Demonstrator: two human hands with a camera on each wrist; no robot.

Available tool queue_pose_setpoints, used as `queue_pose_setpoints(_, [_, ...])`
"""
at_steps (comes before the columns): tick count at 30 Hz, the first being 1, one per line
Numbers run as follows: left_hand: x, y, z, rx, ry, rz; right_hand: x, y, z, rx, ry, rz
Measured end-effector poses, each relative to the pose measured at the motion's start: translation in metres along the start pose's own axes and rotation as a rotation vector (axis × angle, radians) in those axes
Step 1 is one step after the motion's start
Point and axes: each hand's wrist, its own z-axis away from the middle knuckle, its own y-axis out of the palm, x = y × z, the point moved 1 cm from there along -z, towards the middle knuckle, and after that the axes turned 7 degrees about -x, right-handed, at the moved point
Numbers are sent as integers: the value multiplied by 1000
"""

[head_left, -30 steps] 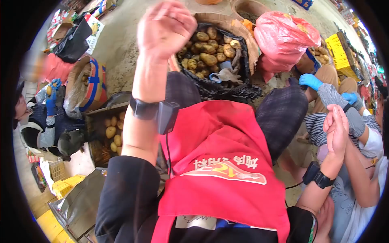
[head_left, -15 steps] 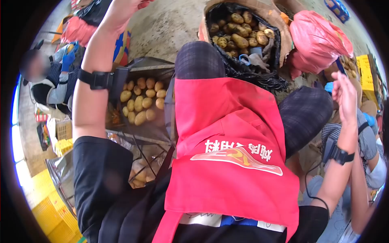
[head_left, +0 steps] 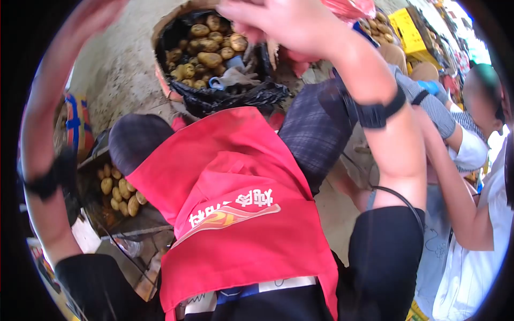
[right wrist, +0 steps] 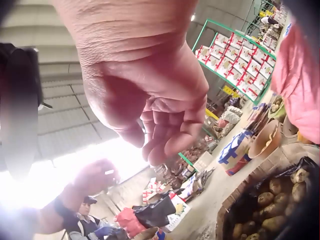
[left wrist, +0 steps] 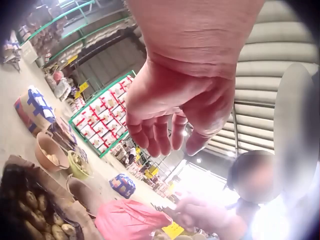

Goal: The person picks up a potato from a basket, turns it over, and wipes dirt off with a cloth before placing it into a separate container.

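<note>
Both hands are raised in the air with nothing in them. My left hand (head_left: 101, 18) is blurred at the upper left of the head view; the left wrist view shows its fingers (left wrist: 160, 137) loosely bent. My right hand (head_left: 284, 24) is over the right rim of a cardboard container (head_left: 160, 69) lined with a black bag (head_left: 230, 99). Its fingers (right wrist: 167, 142) hang loosely curled in the right wrist view. Dirty potatoes (head_left: 209, 59) fill the container, with a greyish glove (head_left: 238, 77) and a light-blue handled item (head_left: 217, 83) on top.
Cleaner potatoes (head_left: 126, 198) lie in a box by the left knee. A pink bag (left wrist: 130, 220) stands beyond the container. Yellow crates (head_left: 409, 32) are at the right, where another person (head_left: 471, 267) sits close by. A red apron (head_left: 241, 203) covers the lap.
The right hand has come up and inward from the right side to above the container. My left hand is now farther out to the left. The head view has shifted rightward.
</note>
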Motion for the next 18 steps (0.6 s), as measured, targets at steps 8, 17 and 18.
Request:
queue_pose_setpoints(8, [76,-39,129,176,-339,-181,-53,-44,133,-188,500,-35])
queue_pose_setpoints(17, [-64,42,-27,184,512,-263,-26,-15,-50,-167,147,-309])
queue_pose_setpoints(18, [-81,46,-15,183,552,-241,-28,-12,-50,-157,114,-293])
